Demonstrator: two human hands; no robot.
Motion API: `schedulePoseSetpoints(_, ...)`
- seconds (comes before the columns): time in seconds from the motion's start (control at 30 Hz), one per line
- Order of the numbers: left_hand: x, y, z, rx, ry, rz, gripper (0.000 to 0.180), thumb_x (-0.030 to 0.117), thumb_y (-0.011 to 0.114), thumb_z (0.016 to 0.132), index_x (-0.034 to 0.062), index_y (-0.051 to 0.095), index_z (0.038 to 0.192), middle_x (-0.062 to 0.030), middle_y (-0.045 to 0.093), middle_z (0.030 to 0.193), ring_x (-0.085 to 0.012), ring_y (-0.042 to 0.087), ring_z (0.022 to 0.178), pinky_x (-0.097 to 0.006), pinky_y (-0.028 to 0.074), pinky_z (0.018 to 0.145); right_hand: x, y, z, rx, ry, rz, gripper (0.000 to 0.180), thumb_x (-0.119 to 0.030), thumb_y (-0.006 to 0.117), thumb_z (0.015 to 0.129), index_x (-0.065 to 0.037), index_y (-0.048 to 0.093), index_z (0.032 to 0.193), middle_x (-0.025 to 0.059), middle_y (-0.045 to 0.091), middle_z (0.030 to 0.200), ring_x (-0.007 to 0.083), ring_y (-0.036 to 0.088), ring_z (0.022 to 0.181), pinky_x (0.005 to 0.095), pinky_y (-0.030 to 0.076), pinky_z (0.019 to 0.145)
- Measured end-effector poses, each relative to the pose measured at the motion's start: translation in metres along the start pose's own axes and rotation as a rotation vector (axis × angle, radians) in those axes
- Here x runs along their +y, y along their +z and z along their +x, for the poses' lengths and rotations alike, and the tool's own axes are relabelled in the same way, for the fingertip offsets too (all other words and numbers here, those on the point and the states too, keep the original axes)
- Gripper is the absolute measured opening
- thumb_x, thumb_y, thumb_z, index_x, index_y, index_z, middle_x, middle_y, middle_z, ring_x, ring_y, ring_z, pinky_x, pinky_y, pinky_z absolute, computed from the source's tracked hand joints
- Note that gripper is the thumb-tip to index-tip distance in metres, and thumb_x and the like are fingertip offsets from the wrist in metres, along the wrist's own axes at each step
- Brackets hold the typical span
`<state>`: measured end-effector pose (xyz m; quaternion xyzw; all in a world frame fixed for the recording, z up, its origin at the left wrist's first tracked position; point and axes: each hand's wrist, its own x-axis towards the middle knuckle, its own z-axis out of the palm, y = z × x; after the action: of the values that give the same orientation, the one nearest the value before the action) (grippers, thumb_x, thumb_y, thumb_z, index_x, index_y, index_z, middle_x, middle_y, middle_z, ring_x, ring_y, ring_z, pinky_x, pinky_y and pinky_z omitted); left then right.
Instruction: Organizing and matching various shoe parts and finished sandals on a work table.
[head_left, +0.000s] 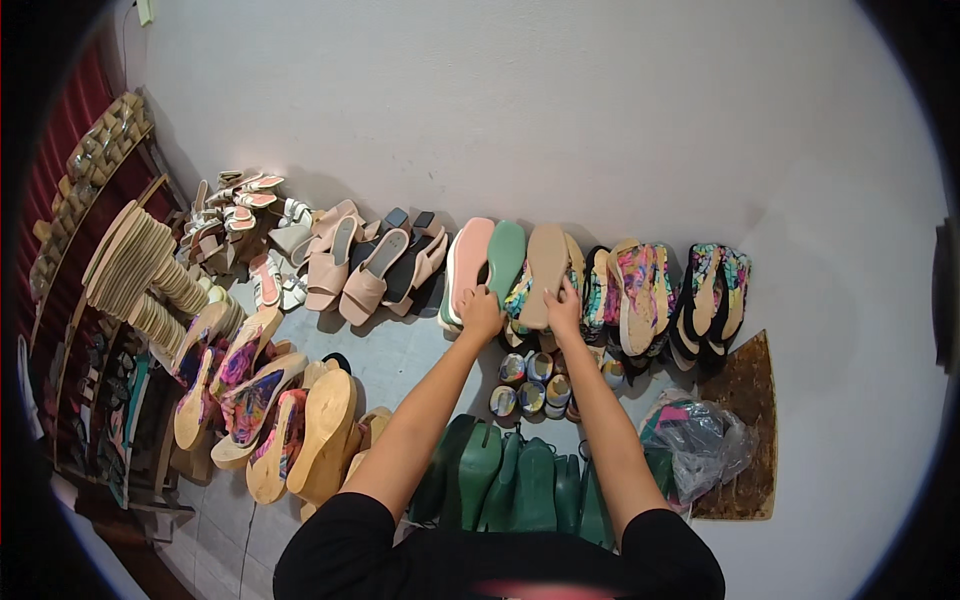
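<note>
Both arms reach forward to a row of shoe soles by the wall. My left hand is closed at the lower ends of a pink sole and a green sole; which of the two it grips more firmly is hard to see. A beige sole stands upright just right of them, its lower right edge gripped by my right hand. Partly hidden behind the beige sole are colourful patterned sandals. Below my hands, several small rounded patterned pieces are stacked between the forearms.
More patterned sandals line the wall to the right. Beige slides and wedge sandals fill the left, beside stacked soles and a shelf. Green shoe lasts stand near me. A plastic bag lies on a brown board.
</note>
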<state>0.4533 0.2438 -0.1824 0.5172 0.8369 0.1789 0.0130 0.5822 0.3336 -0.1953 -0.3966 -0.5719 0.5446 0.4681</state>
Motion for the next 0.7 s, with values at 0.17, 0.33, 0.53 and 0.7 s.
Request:
schedulePoseSetpoints(0.17, -0.025, -0.009, 0.010, -0.063, 0.018, -0.087, 0.038, 0.026, 0.064, 0.066, 0.0163, 0.060, 0.102, -0.0015, 0.052, 0.112, -0.0269, 0.042, 0.104, -0.045, 0.032, 0.080, -0.014, 0.046, 0.030, 0.014, -0.130, -0.072, 0.052, -0.003, 0.054, 0.079, -0.002, 0.031, 0.125, 0.0120, 0.058, 0.089, 0.0156, 0.056, 0.076, 0.0270, 0.044, 0.067)
schedulePoseSetpoints(0.33, -0.038, -0.050, 0.012, -0.251, -0.067, -0.088, 0.038, 0.028, 0.058, 0.071, 0.0150, 0.058, 0.107, -0.0078, 0.054, 0.110, -0.0304, 0.042, 0.106, -0.049, 0.030, 0.083, -0.023, 0.076, 0.022, 0.054, -0.305, -0.495, 0.049, -0.016, 0.055, 0.077, -0.004, 0.036, 0.121, 0.0193, 0.051, 0.105, 0.0268, 0.051, 0.094, 0.0409, 0.038, 0.084)
schedulePoseSetpoints(0.53, -0.043, -0.062, -0.010, -0.501, -0.100, -0.012, 0.045, 0.038, 0.058, 0.074, 0.0125, 0.055, 0.111, -0.0099, 0.046, 0.123, -0.0386, 0.022, 0.124, -0.055, 0.024, 0.094, -0.007, 0.086, 0.007, -0.248, -0.165, -1.368, 0.058, -0.036, 0.050, 0.077, -0.003, 0.038, 0.123, 0.0077, 0.032, 0.131, 0.0299, 0.023, 0.124, 0.0571, 0.004, 0.099)
schedulePoseSetpoints(0.7, -0.039, -0.067, -0.028, -0.518, 0.005, 0.109, 0.047, 0.038, 0.063, 0.070, 0.0120, 0.057, 0.108, -0.0123, 0.052, 0.116, -0.0361, 0.035, 0.118, -0.052, 0.032, 0.091, -0.026, 0.087, -0.009, -0.304, -0.144, -1.329, 0.066, -0.044, 0.047, 0.077, 0.001, 0.036, 0.124, 0.0111, 0.030, 0.133, 0.0306, 0.018, 0.127, 0.0602, -0.001, 0.097)
